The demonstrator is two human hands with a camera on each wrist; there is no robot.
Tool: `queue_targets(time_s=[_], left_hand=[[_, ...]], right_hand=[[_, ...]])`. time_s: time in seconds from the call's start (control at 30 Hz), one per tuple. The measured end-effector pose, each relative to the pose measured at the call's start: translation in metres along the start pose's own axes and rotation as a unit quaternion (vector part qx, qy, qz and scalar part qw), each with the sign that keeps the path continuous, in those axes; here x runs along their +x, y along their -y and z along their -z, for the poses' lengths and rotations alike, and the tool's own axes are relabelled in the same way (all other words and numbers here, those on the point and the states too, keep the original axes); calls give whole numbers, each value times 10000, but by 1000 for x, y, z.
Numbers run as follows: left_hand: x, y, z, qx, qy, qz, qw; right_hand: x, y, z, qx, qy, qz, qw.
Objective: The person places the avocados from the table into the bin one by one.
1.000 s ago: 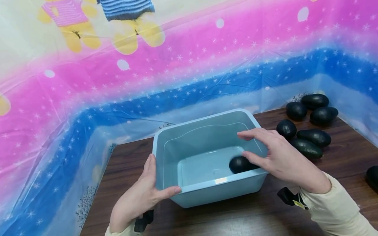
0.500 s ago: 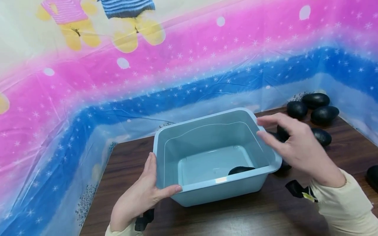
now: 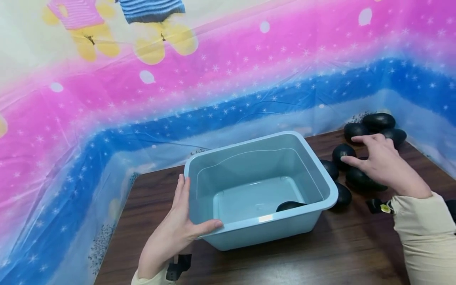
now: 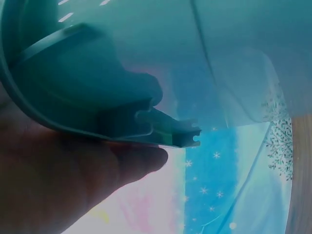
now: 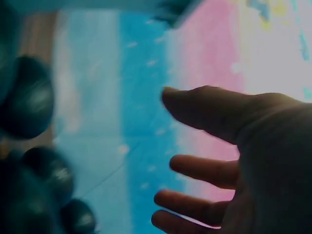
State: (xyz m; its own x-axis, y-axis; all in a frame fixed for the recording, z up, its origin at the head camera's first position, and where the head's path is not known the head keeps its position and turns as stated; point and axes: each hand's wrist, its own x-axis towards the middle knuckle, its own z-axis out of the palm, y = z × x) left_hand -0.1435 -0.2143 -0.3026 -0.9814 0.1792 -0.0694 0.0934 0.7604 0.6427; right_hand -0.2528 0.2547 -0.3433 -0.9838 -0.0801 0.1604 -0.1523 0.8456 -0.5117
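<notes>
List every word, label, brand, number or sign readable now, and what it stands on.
No text can be read in any view.
Yellow tag by the right wrist: any marking is too small to read.
Blue-grey plastic basin: no lettering visible; a faint mark on its floor is too unclear to read.
Dark avocados and printed backdrop: no lettering visible.
</notes>
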Motion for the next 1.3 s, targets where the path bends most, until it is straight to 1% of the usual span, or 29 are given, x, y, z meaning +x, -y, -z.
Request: queue_targets(time_s=[0.03,0.1,0.17,0.3,0.37,0.5,0.6,0.73,0.9,1.0,1.1,1.2,1.3], left_hand=[[0,0,0,9,-13,55,10000],[0,0,-1,41,-7,129,9999],[0,0,-1,73,0,172,9998],[0,-2,-1,188,113,233,9995],[0,-2,0,248,163,260,9992],[2,-2,1,319,167,261,9990],[3,-2,0,337,168,260,9990],[4,-2,0,317,195,276,9989],[4,-3,1,234,287,449,9983],[2,-3,3,174,420,502,9977],[0,-2,5,139,551,448,9974],[-2,1,5,120,579,398,9975],[-2,3,5,94,531,374,9978]], right_hand=[[2,-6,-3,-101,127,-78,9998],[5,-15,-10,-312,200,-230,9990],[6,-23,-14,-386,300,-384,9981],[5,-35,-19,-463,547,-581,9957],[4,-38,-19,-494,582,-641,9950],[1,-43,-17,-473,515,-753,9947],[1,-45,-14,-473,642,-711,9943],[3,-45,-13,-592,1036,-564,9913],[4,-43,-17,-539,1427,-655,9861],[4,-43,-20,-569,1528,-583,9849],[3,-42,-22,-592,1589,-440,9845],[3,-42,-22,-499,1590,-316,9855],[4,-41,-20,-341,1484,-250,9880]])
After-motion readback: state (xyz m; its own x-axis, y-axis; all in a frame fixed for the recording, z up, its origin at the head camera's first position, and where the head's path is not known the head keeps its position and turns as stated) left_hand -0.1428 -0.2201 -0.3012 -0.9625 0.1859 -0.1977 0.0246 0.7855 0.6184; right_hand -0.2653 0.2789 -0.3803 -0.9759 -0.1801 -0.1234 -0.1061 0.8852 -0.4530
